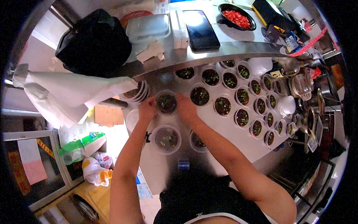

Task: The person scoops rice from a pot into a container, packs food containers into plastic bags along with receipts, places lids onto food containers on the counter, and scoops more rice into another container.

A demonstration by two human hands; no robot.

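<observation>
A round clear plastic cup [166, 103] with dark, soil-like contents and bits of green is held between my two hands. My left hand [148, 108] grips its left side, and my right hand [187, 108] grips its right side; the fingertips are partly hidden. Nearer to me is a larger clear tub [166, 139] with a few green pieces in it. Beside it, another cup [198, 141] is partly covered by my right forearm. Just right of my right hand stands a similar filled cup [200, 95]. Stacked clear containers [138, 92] are at my left hand.
Several filled cups [242, 117] stand in rows to the right. A raised metal shelf [231, 47] crosses behind, bearing a phone [201, 30], a bowl of red pieces [237, 17] and a black bag [95, 43]. White cloth-like sheeting [71, 93] hangs at left. A small blue object [183, 165] lies near me.
</observation>
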